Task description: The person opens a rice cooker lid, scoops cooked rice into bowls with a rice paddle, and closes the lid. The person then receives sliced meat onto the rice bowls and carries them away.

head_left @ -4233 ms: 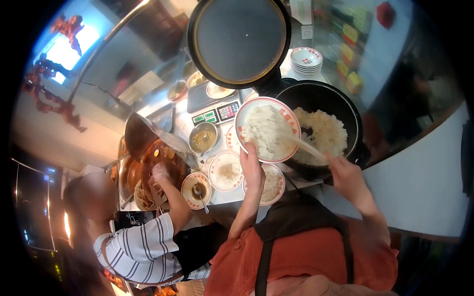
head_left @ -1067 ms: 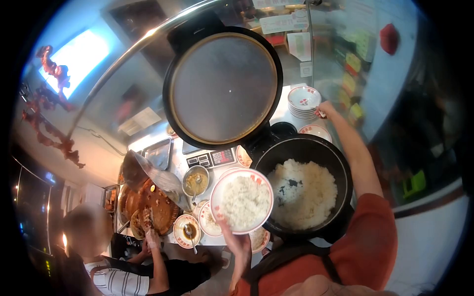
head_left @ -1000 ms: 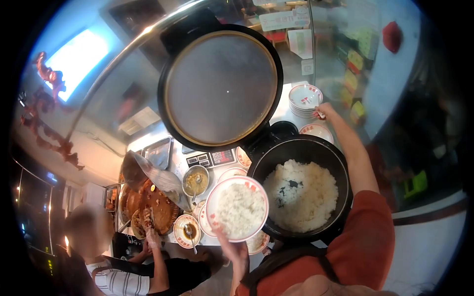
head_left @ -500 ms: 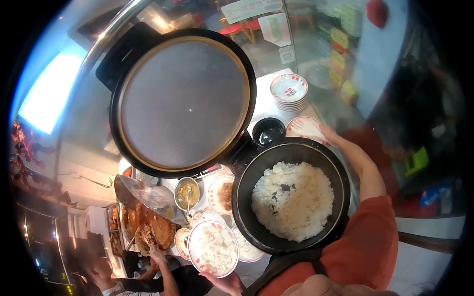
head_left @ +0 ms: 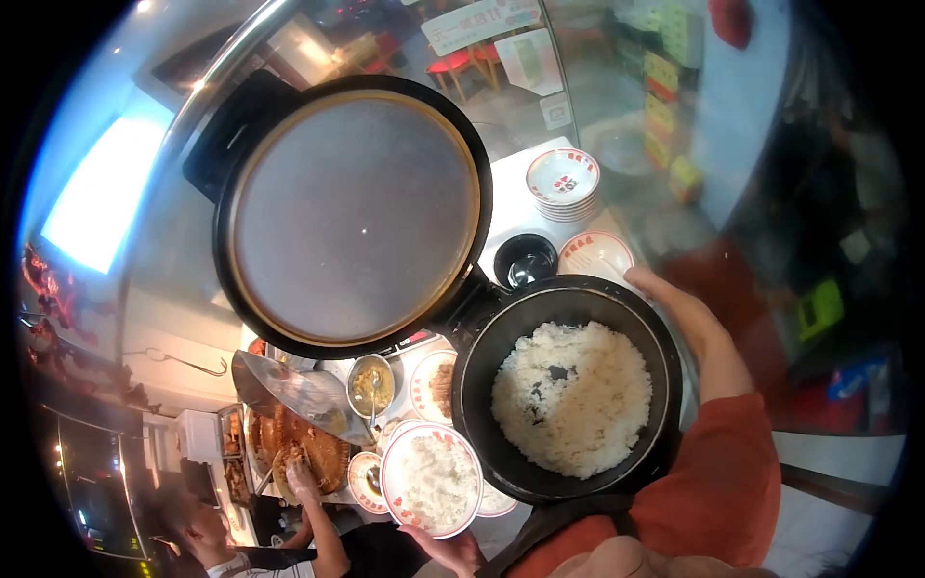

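Note:
My left hand [head_left: 449,551] grips a white bowl of rice [head_left: 432,479] with a red-patterned rim by its lower edge. In the round black cooker pot [head_left: 568,486] lies more white rice [head_left: 573,400], with a few bare patches in it. The pot's big round lid [head_left: 356,217] stands raised. My right hand [head_left: 674,301] reaches past the pot's far right side, a stretched finger at the edge of a shallow white dish [head_left: 597,252]; its other fingers are partly hidden. A small black bowl [head_left: 525,260] is beside that dish.
A stack of white bowls [head_left: 563,181] stands at the back. Left of the pot are a metal bowl with a spoon [head_left: 370,383], a plate of brown food [head_left: 436,385] and a small dish [head_left: 366,482]. A co-worker's hand [head_left: 304,482] touches brown food at lower left. Glass panels surround the counter.
My left hand and the rice bowl have shifted slightly right. My right hand has drawn a little down from the white dish, whose near edge shows more now. The view has tilted slightly.

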Tool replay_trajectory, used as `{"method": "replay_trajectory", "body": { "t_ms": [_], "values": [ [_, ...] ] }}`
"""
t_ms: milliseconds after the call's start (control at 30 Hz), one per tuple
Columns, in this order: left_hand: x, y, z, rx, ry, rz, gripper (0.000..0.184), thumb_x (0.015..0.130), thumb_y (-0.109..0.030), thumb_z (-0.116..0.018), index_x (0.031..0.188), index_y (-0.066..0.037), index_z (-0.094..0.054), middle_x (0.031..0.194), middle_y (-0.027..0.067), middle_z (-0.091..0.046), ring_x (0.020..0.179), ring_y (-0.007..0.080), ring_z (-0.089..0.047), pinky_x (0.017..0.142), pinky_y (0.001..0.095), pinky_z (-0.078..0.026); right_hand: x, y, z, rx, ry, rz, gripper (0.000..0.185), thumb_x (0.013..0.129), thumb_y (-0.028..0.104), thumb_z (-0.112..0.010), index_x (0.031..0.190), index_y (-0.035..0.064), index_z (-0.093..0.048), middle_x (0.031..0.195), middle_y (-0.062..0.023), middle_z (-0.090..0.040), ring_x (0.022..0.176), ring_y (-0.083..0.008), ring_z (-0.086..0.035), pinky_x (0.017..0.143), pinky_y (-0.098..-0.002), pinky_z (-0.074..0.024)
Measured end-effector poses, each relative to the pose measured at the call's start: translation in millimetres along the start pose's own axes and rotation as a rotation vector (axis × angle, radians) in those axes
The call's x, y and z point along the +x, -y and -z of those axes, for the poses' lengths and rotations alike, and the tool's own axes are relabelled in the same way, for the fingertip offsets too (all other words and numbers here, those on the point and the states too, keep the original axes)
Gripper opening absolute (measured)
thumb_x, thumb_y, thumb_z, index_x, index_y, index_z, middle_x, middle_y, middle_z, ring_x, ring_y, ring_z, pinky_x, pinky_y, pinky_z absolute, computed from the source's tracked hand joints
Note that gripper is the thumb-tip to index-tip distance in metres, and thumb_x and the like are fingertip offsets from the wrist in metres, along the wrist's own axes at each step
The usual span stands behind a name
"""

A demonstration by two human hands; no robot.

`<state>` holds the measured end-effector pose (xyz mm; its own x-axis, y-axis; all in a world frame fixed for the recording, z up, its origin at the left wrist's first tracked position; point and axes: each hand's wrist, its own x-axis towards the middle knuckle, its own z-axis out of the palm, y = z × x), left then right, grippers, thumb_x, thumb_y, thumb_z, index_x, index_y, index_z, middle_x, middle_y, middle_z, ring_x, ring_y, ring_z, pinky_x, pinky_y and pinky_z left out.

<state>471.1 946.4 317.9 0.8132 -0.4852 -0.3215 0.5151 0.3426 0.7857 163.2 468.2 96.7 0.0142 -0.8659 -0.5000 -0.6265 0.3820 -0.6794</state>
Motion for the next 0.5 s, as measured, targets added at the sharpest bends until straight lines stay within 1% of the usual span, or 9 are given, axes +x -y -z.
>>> {"method": "replay_trajectory", "body": {
  "t_ms": [67, 100, 133, 200, 267, 333, 367, 433, 500],
  "values": [
    [-1.3, -0.5, -3.4, -0.001, 0.01, 0.011, 0.074, 0.082, -0.06, -0.046, 0.137, -0.012, -0.029, 0.137, 0.0062, -0.038, 0.124, 0.026, -0.039, 0.102, 0.0431, -0.035, -29.7, 20.6, 8.1, 0.363, -0.057, 0.01, 0.026, 0.073, 0.005, -0.041, 0.08, -0.009, -0.061, 0.064, -0.021, -0.062, 0.045, -0.0242, -0.059, 0.037, -0.0347, -0.0471],
    [-4.4, -0.1, -14.4, -0.03, 0.04, -0.011, 0.072, 0.085, -0.058, -0.042, 0.137, -0.011, -0.028, 0.137, 0.0082, -0.036, 0.124, 0.0267, -0.039, 0.101, 0.0436, -0.035, -41.1, 30.1, 16.3, 0.364, -0.058, 0.007, 0.026, 0.073, 0.005, -0.041, 0.08, -0.009, -0.061, 0.064, -0.021, -0.062, 0.045, -0.0242, -0.059, 0.037, -0.0347, -0.0471],
    [-6.3, -1.4, -20.4, -0.057, 0.068, -0.031, 0.069, 0.088, -0.057, -0.038, 0.137, -0.009, -0.026, 0.138, 0.0102, -0.035, 0.124, 0.0274, -0.038, 0.101, 0.0441, -0.034, -49.3, 40.6, 26.7, 0.29, -0.036, 0.049, 0.025, 0.073, 0.004, -0.041, 0.078, -0.0104, -0.061, 0.061, -0.0203, -0.061, 0.043, -0.0238, -0.058, 0.035, -0.0339, -0.0457],
    [-7.1, -2.8, -17.5, -0.04, 0.075, -0.018, 0.07, 0.088, -0.057, -0.038, 0.137, -0.009, -0.026, 0.138, 0.0098, -0.035, 0.124, 0.0272, -0.038, 0.101, 0.0441, -0.034, -58.8, 59.5, 49.8, 0.142, -0.033, 0.116, 0.025, 0.072, 0.004, -0.042, 0.077, -0.0119, -0.06, 0.055, -0.019, -0.059, 0.04, -0.0229, -0.056, 0.033, -0.033, -0.043],
    [-3.6, -1.5, -10.6, -0.064, 0.088, -0.002, 0.068, 0.087, -0.055, -0.043, 0.136, -0.011, -0.029, 0.136, 0.0073, -0.039, 0.123, 0.0264, -0.04, 0.101, 0.0439, -0.036, -73.4, 81.2, 70.3, 0.059, -0.048, 0.146, 0.025, 0.072, 0.004, -0.042, 0.076, -0.0121, -0.06, 0.053, -0.0183, -0.057, 0.038, -0.0225, -0.055, 0.031, -0.0328, -0.0417],
    [-1.9, 1.4, -6.3, -0.065, 0.058, -0.004, 0.068, 0.087, -0.055, -0.043, 0.136, -0.011, -0.029, 0.136, 0.0071, -0.039, 0.123, 0.0261, -0.04, 0.101, 0.044, -0.036, -86.3, 108.0, 88.5, 0.163, -0.094, 0.207, 0.024, 0.072, 0.004, -0.043, 0.075, -0.0125, -0.06, 0.053, -0.0182, -0.057, 0.038, -0.0214, -0.055, 0.031, -0.0326, -0.0413],
    [-1.5, 1.4, -7.2, -0.061, 0.072, -0.011, 0.068, 0.087, -0.055, -0.043, 0.136, -0.011, -0.029, 0.136, 0.007, -0.038, 0.123, 0.026, -0.04, 0.101, 0.044, -0.036, -80.4, 117.7, 89.9, 0.159, -0.092, 0.22, 0.024, 0.072, 0.004, -0.043, 0.075, -0.0125, -0.06, 0.053, -0.0182, -0.057, 0.038, -0.0214, -0.055, 0.031, -0.0326, -0.0413],
    [-1.4, 3.6, -8.5, -0.072, 0.079, -0.028, 0.068, 0.087, -0.056, -0.042, 0.136, -0.011, -0.029, 0.137, 0.007, -0.038, 0.123, 0.0258, -0.04, 0.101, 0.0439, -0.036, -57.6, 138.4, 91.4, 0.306, -0.135, 0.208, 0.025, 0.073, 0.006, -0.044, 0.078, -0.0136, -0.059, 0.054, -0.0179, -0.058, 0.038, -0.021, -0.054, 0.031, -0.0323, -0.0407],
    [-5.2, 4.4, -10.7, -0.038, 0.071, -0.027, 0.07, 0.086, -0.057, -0.042, 0.137, -0.011, -0.028, 0.137, 0.0068, -0.037, 0.124, 0.0258, -0.039, 0.101, 0.0436, -0.035, -13.3, 157.0, 82.9, 0.422, -0.139, 0.144, 0.026, 0.075, 0.008, -0.044, 0.082, -0.013, -0.059, 0.056, -0.0172, -0.058, 0.038, -0.0206, -0.054, 0.031, -0.0311, -0.0408]
  ]
}}
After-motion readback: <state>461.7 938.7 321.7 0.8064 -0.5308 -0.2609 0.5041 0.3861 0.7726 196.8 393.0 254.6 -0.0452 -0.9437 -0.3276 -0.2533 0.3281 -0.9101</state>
